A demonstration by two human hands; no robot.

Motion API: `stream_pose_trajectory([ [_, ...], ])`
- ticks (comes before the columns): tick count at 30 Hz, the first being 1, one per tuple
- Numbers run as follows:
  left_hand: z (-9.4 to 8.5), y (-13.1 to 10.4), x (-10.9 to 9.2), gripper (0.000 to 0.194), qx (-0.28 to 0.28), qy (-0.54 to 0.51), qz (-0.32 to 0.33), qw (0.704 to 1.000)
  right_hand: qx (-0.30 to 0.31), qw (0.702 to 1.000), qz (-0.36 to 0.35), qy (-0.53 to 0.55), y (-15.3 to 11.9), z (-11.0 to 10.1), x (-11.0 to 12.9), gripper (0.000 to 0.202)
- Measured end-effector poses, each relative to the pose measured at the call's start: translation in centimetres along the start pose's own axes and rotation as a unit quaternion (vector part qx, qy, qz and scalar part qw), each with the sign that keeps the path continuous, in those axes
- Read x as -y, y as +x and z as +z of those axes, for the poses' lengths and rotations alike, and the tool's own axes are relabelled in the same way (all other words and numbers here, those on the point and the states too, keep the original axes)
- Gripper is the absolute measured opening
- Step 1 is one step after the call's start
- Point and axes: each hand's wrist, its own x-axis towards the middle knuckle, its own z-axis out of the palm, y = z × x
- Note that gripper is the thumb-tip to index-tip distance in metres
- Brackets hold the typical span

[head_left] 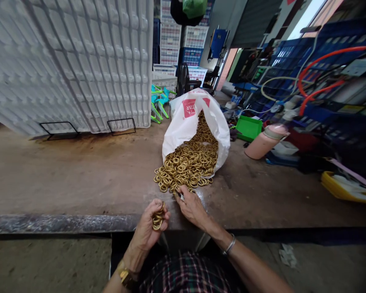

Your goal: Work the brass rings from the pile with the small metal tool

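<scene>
A loose heap of brass-coloured rings [183, 165] spills from the mouth of a white plastic bag [178, 132] with red print, lying on its side on the table. Several brass rings [157, 221] sit in my left hand [147, 224], its fingers curled round them, just over the table's front edge. My right hand [193, 206] reaches to the near edge of the heap. Its thumb and forefinger are drawn together against the rings there; what lies between the fingertips is partly hidden.
White ribbed plastic trays [110, 61] stand upright at the left on black wire stands [122, 125]. To the right of the bag are a green bin [249, 127], a pink bottle [266, 141] and a yellow tray [347, 191]. Stacked crates [170, 36] rise behind the brown table [79, 175].
</scene>
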Motion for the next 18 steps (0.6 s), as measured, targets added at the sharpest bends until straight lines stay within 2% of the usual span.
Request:
stream_pose_trajectory([
  [9,0.7,1.4,0.9,0.025,-0.022,0.08,0.009,0.997,0.017,0.983,0.022,0.18,-0.2,-1.2,-0.6,0.016],
  [12,0.6,1.7,1.2,0.025,-0.034,0.085,0.007,0.996,0.008,0.979,0.025,0.202,-0.2,-1.4,-0.7,0.017],
  [18,1.1,1.8,1.1,0.027,-0.043,0.09,0.013,0.995,-0.019,0.969,0.088,0.232,-0.1,-1.5,-1.1,0.019],
])
